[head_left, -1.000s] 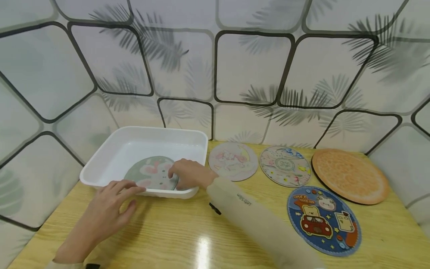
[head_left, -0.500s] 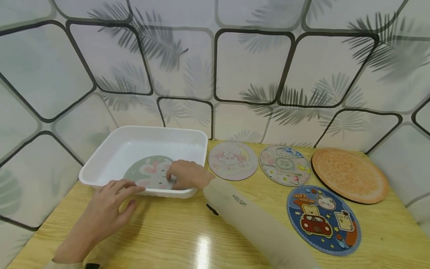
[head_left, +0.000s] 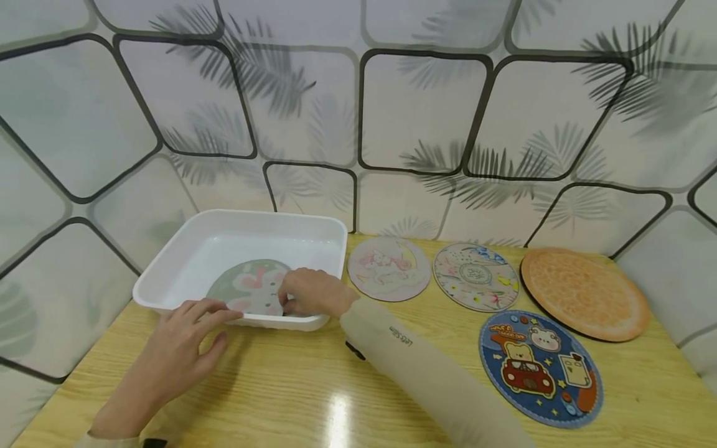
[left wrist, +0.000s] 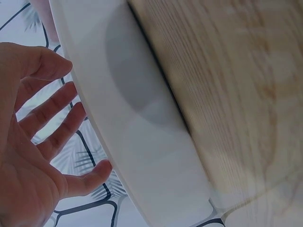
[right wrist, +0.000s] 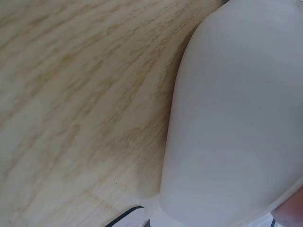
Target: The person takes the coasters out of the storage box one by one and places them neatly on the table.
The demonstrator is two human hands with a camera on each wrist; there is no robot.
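In the head view, a round green mouse pad with a white rabbit print [head_left: 252,287] lies inside a white plastic basin [head_left: 185,249]. My right hand [head_left: 313,291] reaches over the basin's front right rim. Its curled fingers pinch the pad's near right edge; the fingertips are partly hidden. My left hand [head_left: 182,348] has its fingertips at the front rim, thumb apart. The left wrist view shows that hand [left wrist: 33,142] with spread, relaxed fingers along the basin's edge [left wrist: 137,156]. Only a bit of the right hand [right wrist: 291,208] shows in the right wrist view, beside the basin wall [right wrist: 227,118].
Several round pads lie right of the basin on the wooden table [head_left: 313,386]: a pink unicorn pad [head_left: 389,269], a floral pad [head_left: 476,277], an orange-brown pad [head_left: 582,294] and a blue cartoon pad [head_left: 540,368]. Patterned wall covering [head_left: 420,112] stands behind.
My right hand has shifted slightly left along the green pad's near edge, its fingers curling more. The left hand and the other pads stay where they were.
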